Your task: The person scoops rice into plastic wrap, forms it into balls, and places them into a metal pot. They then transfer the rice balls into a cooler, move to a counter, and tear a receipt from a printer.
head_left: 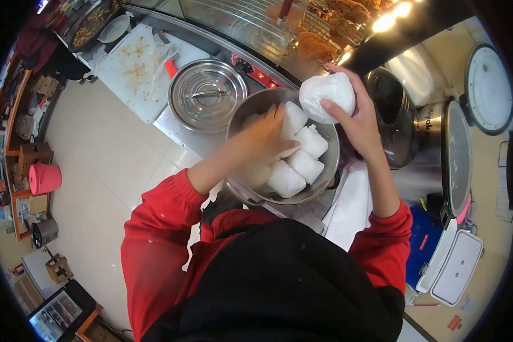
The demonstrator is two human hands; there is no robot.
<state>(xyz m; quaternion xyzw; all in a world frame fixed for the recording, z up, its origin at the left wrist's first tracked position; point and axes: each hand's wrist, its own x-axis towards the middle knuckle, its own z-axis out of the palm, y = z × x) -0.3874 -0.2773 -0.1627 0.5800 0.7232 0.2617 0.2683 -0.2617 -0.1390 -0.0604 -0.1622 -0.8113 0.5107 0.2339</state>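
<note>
My right hand [360, 114] grips a white paper-wrapped packet [325, 97], holding it above the right rim of a big metal pot [332, 171]. Inside the pot lie several similar white packets [305, 166], packed close together. My left hand [266, 137] reaches into the pot's left side. Its fingers and thumb are apart and rest on or just over the packets there; haze blurs this area, and the hand hides some packets.
A glass pot lid [208, 95] lies left of the pot, beside a white cutting board [128, 71] with crumbs. Behind the pot, a lit display case [256, 28] holds fried food [316, 47]. Dark and steel cookers [430, 134] stand to the right.
</note>
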